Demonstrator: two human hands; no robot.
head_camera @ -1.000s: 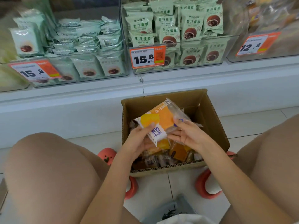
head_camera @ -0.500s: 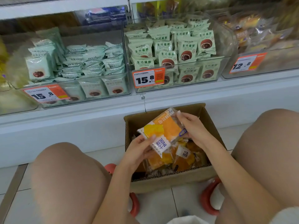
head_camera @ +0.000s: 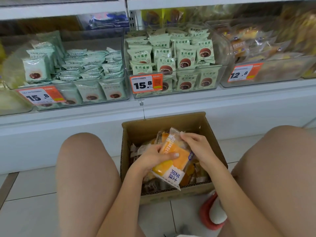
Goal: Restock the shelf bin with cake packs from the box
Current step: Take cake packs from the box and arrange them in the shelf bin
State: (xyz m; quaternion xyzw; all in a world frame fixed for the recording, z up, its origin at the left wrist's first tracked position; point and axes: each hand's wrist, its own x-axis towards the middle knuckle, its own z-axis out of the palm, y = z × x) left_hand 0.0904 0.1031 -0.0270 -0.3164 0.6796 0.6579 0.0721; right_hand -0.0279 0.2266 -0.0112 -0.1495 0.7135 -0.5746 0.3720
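An open cardboard box (head_camera: 212, 132) stands on the floor between my knees, holding several wrapped cake packs. Above it I hold an orange-and-white cake pack (head_camera: 176, 161), tilted with its white end toward me. My left hand (head_camera: 153, 158) grips its left side, thumb across the front. My right hand (head_camera: 196, 144) pinches its upper right edge. On the shelf at the right stands a clear bin (head_camera: 282, 74) of yellow cake packs with a 12.8 price tag (head_camera: 242, 72).
Two clear bins of green packs (head_camera: 174, 55) with 15.8 tags fill the shelf's left and middle. The white shelf ledge (head_camera: 188, 103) runs just beyond the box. My bare knees flank the box; a red slipper (head_camera: 212, 214) lies on the tiled floor at right.
The pack has turned from slanting up-right to nearly upright with its white end toward me. My left hand moved up around its side and my right hand shifted to its top edge. The view tilted up.
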